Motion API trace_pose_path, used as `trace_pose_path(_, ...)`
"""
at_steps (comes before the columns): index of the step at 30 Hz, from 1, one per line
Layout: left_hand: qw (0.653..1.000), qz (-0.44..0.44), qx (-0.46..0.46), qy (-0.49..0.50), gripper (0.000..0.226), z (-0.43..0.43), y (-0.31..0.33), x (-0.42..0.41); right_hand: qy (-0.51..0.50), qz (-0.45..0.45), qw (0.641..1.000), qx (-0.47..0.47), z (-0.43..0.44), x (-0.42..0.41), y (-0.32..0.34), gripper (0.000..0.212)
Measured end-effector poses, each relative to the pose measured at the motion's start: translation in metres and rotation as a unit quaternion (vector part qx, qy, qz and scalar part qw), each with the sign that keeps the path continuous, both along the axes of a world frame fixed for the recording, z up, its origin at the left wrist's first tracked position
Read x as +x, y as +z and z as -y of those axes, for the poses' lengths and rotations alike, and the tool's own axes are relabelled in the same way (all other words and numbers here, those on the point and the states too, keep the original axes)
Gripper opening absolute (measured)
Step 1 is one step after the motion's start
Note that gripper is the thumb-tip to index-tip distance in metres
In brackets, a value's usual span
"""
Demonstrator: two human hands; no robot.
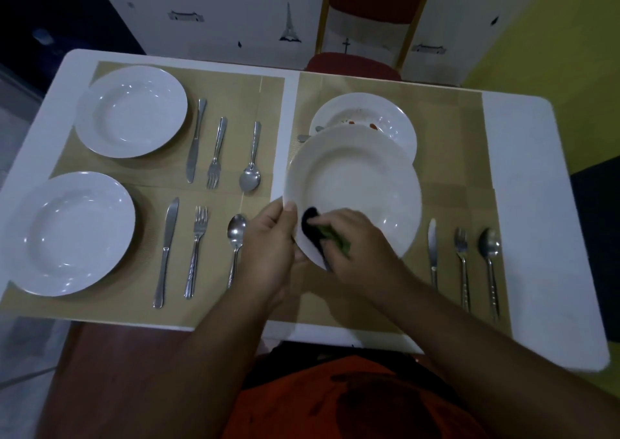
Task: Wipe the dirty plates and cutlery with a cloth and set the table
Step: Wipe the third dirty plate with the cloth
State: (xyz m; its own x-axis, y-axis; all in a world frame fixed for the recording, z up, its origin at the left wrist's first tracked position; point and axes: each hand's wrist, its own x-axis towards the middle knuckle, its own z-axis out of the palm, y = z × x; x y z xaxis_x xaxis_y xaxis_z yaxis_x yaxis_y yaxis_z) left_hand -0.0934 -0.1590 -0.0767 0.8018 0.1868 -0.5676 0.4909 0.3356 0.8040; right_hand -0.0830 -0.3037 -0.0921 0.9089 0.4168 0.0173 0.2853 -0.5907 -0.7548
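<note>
Four plates counted on one white desk [523, 170] laid with tan placemats [231, 96]. Two clean plates, far [131, 111] and near [75, 234], at the left side. One dirty plate [385, 113] with red smears at the far right, partly hidden behind the held plate [355, 183]. Three cutlery sets, each knife, fork, spoon: far left [218, 152], near left [198, 252], near right [463, 264]. One more utensil end [303, 137] poking out beside the dirty plate, kind not tellable. Red chair [352, 64] beyond the far edge. Left hand [268, 247] clamped on the held plate's near-left rim, thumb on top, plate tilted up over the right placemat. Right hand [355, 240] closed on a dark and green cloth [318, 234], pressed against the plate's lower rim.
</note>
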Motion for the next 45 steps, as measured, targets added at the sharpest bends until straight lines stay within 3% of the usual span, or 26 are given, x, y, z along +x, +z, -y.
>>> trace_pose_path(3,0.999,-0.010,-0.010,0.033,0.025,-0.014,0.003,0.006,0.100,0.011,0.994,-0.041,0.022,-0.016,-0.007,0.035)
trace_pose_path(5,0.999,-0.013,-0.015,0.031,0.025,-0.018,0.003,0.007,0.102,0.033,0.993,-0.054,0.025,-0.025,-0.011,0.036)
trace_pose_path(12,0.995,-0.024,-0.051,-0.076,0.032,-0.006,-0.001,-0.022,-0.004,0.055,0.998,-0.014,0.007,-0.005,0.001,0.034)
trace_pose_path(17,0.999,-0.013,-0.037,-0.035,0.029,-0.001,-0.010,-0.047,-0.109,0.093,0.982,-0.127,0.039,0.032,-0.003,0.037)
trace_pose_path(21,0.999,-0.023,-0.009,0.043,0.024,0.006,-0.012,-0.051,-0.129,0.022,0.966,-0.222,0.058,0.001,-0.017,0.036)
trace_pose_path(24,0.997,-0.053,-0.013,0.046,0.026,0.011,-0.017,-0.045,-0.063,-0.058,0.985,-0.149,0.039,-0.041,-0.022,0.038)
trace_pose_path(28,0.994,-0.082,-0.063,-0.018,0.028,0.026,-0.016,-0.056,-0.011,-0.008,0.998,-0.062,0.015,-0.031,-0.016,0.035)
trace_pose_path(32,0.994,-0.088,-0.058,-0.017,0.028,0.033,-0.015,-0.071,-0.141,0.066,0.985,-0.068,0.025,0.022,-0.020,0.037)
trace_pose_path(34,0.997,-0.068,-0.029,-0.011,0.026,0.034,-0.016,-0.075,-0.236,0.073,0.966,-0.079,0.036,0.035,-0.020,0.038)
trace_pose_path(36,0.999,-0.047,-0.005,-0.019,0.026,0.035,-0.013,-0.074,-0.262,0.061,0.960,-0.075,0.039,0.034,-0.022,0.041)
trace_pose_path(41,0.998,-0.028,0.001,-0.059,0.026,0.035,-0.010,-0.064,-0.075,0.067,0.995,-0.018,0.009,-0.005,-0.020,0.045)
trace_pose_path(45,0.998,-0.009,0.013,-0.065,0.028,0.027,-0.011,-0.067,-0.074,0.096,0.992,-0.031,0.014,0.006,-0.017,0.044)
